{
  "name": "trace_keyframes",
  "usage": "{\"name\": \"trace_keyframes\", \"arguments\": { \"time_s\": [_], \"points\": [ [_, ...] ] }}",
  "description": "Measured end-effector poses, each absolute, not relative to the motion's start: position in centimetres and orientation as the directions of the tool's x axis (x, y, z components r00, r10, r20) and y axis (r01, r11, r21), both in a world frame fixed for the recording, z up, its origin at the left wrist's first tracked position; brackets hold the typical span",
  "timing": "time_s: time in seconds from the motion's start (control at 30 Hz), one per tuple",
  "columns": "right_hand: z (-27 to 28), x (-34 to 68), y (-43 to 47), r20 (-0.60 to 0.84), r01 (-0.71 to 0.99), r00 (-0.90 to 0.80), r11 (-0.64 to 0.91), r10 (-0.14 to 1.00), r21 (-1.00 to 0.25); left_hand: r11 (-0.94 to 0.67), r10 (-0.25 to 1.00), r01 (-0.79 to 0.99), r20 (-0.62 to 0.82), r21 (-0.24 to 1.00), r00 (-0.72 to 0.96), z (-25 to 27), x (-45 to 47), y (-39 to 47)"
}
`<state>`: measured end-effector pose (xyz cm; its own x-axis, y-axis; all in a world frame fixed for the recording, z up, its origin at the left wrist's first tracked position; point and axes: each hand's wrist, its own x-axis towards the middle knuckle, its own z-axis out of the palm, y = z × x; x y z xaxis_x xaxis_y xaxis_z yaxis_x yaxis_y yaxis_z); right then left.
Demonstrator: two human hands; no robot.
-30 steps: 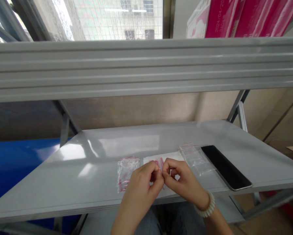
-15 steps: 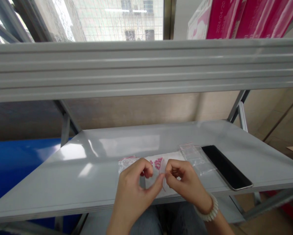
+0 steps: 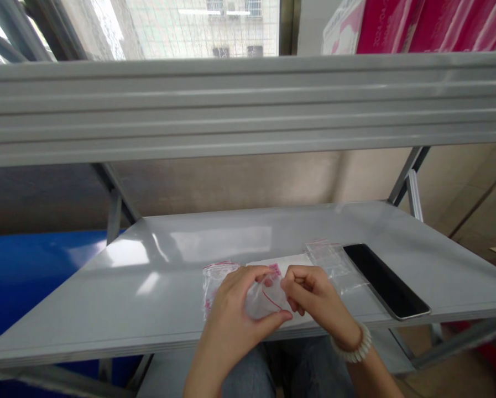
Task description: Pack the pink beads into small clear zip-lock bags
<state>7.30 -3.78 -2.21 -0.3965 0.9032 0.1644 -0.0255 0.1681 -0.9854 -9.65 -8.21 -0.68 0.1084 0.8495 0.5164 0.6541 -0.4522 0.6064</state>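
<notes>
Between my hands is a small clear zip bag (image 3: 264,301) with a red line along its mouth. My left hand (image 3: 233,320) curves around the bag, fingers along the far side and thumb stretched along the near side. Curled and pinching, my right hand (image 3: 316,296) grips the bag's right edge; its fingertips are partly hidden. Small pink pieces (image 3: 276,269) lie on a white sheet (image 3: 299,260) just behind the bag, partly covered by my left fingers. Whether anything is inside the bag I cannot make out.
Left of my hands lies a pile of clear zip bags (image 3: 214,276), some with pink bits. More flat clear bags (image 3: 333,262) rest at the right, beside a black phone (image 3: 386,282). A grey shelf beam (image 3: 248,105) crosses above the grey table (image 3: 181,309).
The bag's mouth has widened and its red line now shows between my hands. My left thumb has moved away from my right fingertips, toward the near edge. The view has shifted slightly.
</notes>
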Motion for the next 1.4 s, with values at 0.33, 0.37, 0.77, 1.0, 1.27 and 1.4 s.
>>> {"name": "trace_keyframes", "arguments": {
  "time_s": [0.33,0.37,0.77,1.0,1.27,1.4],
  "points": [
    [-6.5,7.8,-0.1,0.415,0.488,-0.252,0.485,0.874,-0.726,-0.482,0.793,0.558,0.607,0.675,-0.049,-4.3,-8.8,-9.8],
    [-6.7,7.6,0.0,0.427,0.508,-0.292,0.517,0.856,-0.689,-0.485,0.784,0.566,0.618,0.667,-0.056,-4.7,-8.5,-9.9],
    [-6.5,6.2,0.5,0.462,0.506,-0.495,0.677,0.736,-0.535,-0.345,0.858,0.664,0.509,0.664,-0.063,-7.5,-7.4,-10.6],
    [-6.6,5.9,0.5,0.460,0.514,-0.485,0.667,0.744,-0.539,-0.334,0.855,0.662,0.511,0.671,-0.086,-7.3,-7.4,-10.6],
    [-6.8,5.7,0.6,0.495,0.493,-0.463,0.677,0.736,-0.546,-0.272,0.881,0.644,0.454,0.715,-0.132,-7.4,-7.4,-10.4],
    [-6.8,6.0,0.4,0.494,0.494,-0.463,0.677,0.736,-0.546,-0.273,0.877,0.640,0.460,0.718,-0.142,-7.4,-7.4,-10.4]
  ]
}}
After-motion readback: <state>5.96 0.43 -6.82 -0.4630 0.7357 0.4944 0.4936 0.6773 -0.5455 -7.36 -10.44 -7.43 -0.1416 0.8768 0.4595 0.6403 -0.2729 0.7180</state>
